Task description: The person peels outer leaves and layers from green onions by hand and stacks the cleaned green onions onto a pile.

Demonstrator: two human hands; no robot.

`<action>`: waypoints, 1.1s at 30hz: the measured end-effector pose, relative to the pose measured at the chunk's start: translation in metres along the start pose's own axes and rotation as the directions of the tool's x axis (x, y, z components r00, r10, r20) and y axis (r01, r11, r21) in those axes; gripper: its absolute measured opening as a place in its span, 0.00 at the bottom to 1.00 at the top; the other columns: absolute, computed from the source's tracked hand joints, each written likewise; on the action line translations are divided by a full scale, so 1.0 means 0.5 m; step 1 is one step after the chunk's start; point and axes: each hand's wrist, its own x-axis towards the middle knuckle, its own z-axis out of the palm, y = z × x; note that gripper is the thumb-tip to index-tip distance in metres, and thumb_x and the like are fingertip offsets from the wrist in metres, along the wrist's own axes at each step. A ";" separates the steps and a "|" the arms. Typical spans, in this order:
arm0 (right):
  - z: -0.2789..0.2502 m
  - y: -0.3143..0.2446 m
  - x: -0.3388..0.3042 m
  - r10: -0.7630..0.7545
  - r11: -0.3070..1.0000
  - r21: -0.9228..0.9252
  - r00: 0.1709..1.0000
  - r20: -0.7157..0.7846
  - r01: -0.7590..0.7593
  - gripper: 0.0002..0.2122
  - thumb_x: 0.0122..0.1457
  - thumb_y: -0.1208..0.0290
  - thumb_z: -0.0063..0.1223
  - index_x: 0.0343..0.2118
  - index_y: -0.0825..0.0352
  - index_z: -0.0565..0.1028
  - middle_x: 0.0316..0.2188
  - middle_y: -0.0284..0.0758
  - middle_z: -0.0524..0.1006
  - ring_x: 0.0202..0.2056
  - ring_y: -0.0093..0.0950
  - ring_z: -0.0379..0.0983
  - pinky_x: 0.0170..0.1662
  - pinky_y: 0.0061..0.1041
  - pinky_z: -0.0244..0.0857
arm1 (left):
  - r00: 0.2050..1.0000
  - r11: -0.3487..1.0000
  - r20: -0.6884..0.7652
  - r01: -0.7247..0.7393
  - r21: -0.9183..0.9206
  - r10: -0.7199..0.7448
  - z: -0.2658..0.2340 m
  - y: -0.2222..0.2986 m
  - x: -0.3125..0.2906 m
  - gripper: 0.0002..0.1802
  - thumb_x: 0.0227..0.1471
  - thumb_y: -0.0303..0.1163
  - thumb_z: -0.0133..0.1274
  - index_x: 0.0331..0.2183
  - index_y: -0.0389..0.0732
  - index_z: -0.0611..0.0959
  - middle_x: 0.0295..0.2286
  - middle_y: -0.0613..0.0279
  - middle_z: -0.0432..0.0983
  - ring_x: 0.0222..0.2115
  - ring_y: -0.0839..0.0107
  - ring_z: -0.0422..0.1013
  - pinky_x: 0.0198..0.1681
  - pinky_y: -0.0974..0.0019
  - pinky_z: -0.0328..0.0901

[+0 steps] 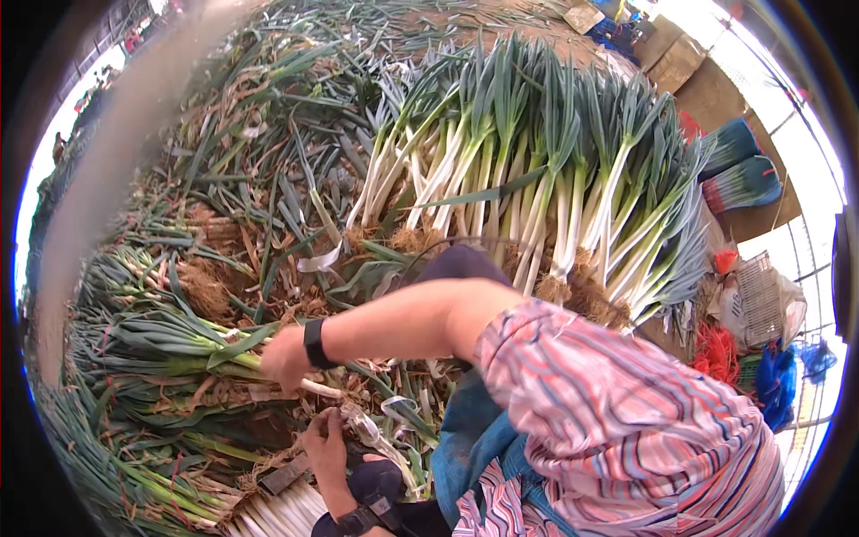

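Leeks cover the ground in the head view, heaped loose on the far left and stacked in a neat white-stemmed row point(528, 188) along the far edge of the pile, roots toward you. Your right hand point(284, 356), a black band on its wrist, reaches across your body; its grip is closed around the pale stem of a leek point(201, 345) whose green leaves trail off to the left over the near-left part of the heap. Your left hand point(324, 445), wearing a dark wristwatch, sits just below it, fingers curled onto a pale strip of tie material point(371, 434); how tightly that grip is closed you cannot tell. Your striped sleeve point(617, 421) fills the lower right. Trimmed white stems point(277, 510) lie at the near edge, beside your left hand. Bundled leeks point(738, 170) and red ties point(716, 349) lie at the far right.
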 end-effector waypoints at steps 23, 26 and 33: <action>0.158 0.649 -0.567 0.936 0.296 0.953 -0.182 -0.303 -0.062 0.13 0.51 0.73 0.56 0.38 0.75 0.75 0.30 0.45 0.78 0.34 0.32 0.76 0.37 0.31 0.68 | 0.958 0.968 0.212 0.150 0.203 -0.193 0.209 -0.019 -0.202 0.13 0.55 0.32 0.53 0.34 0.30 0.82 0.27 0.54 0.81 0.28 0.67 0.76 0.33 0.66 0.68; 0.128 0.834 -0.568 0.946 0.088 0.996 -0.311 -0.089 -0.018 0.13 0.54 0.70 0.60 0.40 0.71 0.75 0.33 0.41 0.77 0.31 0.30 0.71 0.34 0.29 0.65 | 0.970 0.944 0.026 0.228 0.237 -0.241 0.199 -0.024 -0.178 0.15 0.58 0.34 0.50 0.33 0.30 0.83 0.26 0.52 0.80 0.25 0.63 0.75 0.32 0.64 0.68; 0.091 0.829 -0.518 0.988 -0.157 0.792 0.084 0.133 0.589 0.20 0.49 0.62 0.65 0.37 0.75 0.74 0.33 0.41 0.77 0.33 0.36 0.74 0.36 0.37 0.68 | 0.974 0.923 0.029 0.202 0.328 -0.223 0.164 -0.059 -0.153 0.15 0.56 0.36 0.54 0.34 0.31 0.83 0.30 0.49 0.81 0.31 0.60 0.77 0.37 0.62 0.69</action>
